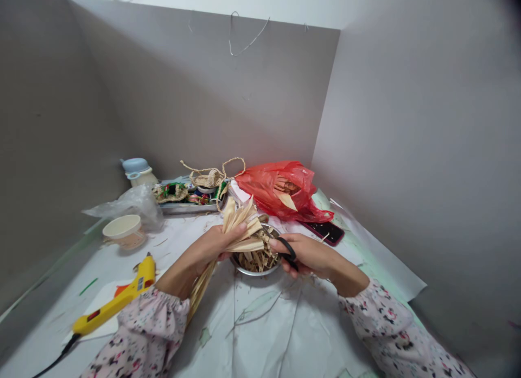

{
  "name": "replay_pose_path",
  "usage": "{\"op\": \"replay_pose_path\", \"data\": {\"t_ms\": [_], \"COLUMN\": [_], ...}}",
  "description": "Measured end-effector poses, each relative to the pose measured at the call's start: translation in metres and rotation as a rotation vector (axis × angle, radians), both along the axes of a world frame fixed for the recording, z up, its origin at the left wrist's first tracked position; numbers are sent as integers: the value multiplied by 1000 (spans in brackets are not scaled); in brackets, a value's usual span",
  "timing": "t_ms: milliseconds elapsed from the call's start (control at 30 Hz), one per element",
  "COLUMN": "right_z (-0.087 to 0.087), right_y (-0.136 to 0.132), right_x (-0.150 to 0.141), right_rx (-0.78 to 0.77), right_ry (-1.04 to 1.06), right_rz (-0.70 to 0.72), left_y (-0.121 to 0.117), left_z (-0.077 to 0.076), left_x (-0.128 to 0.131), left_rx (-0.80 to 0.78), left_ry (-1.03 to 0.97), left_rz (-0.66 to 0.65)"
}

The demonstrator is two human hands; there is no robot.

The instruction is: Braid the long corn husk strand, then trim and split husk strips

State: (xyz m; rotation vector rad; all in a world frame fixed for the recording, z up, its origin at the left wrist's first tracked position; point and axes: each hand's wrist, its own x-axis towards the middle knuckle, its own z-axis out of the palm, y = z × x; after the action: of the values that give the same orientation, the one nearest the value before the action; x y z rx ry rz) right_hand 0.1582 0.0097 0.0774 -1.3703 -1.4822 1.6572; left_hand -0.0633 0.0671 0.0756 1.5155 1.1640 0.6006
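Observation:
A bundle of pale dried corn husks [240, 218] is gripped in my left hand [217, 242], its split ends fanned upward and to the right. Its long tail hangs below the wrist. My right hand [303, 253] is closed around black-handled scissors [288, 249], with the blades pointing left at the strip ends; the blades are partly hidden. Beneath both hands stands a round metal bowl [257, 273] holding many short cut scraps [254, 260].
Behind the bowl lie a red plastic bag [264, 188] and a phone [328, 232]. A metal tray [191, 209] holds woven pieces. Leftward are a paper cup [124, 231], a clear bag [140, 202], a lidded bottle [138, 172] and a yellow glue gun [118, 302] with its cord. Grey partitions surround the table.

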Motion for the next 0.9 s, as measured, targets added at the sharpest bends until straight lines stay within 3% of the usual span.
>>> {"op": "replay_pose_path", "data": {"t_ms": [233,633,900], "right_z": [13,16,7], "right_y": [-5,-9,-5], "right_x": [12,1,1], "right_rx": [143,125,113], "right_ry": [-119,-161,-144], "right_rz": [41,54,42], "left_y": [4,-1,-4], "left_z": [-5,-4,-2], "left_x": [-1,2,4], "left_rx": [-49,-29,-22], "left_ry": [-15,9,-5], "left_rz": [51,-36,-36]}}
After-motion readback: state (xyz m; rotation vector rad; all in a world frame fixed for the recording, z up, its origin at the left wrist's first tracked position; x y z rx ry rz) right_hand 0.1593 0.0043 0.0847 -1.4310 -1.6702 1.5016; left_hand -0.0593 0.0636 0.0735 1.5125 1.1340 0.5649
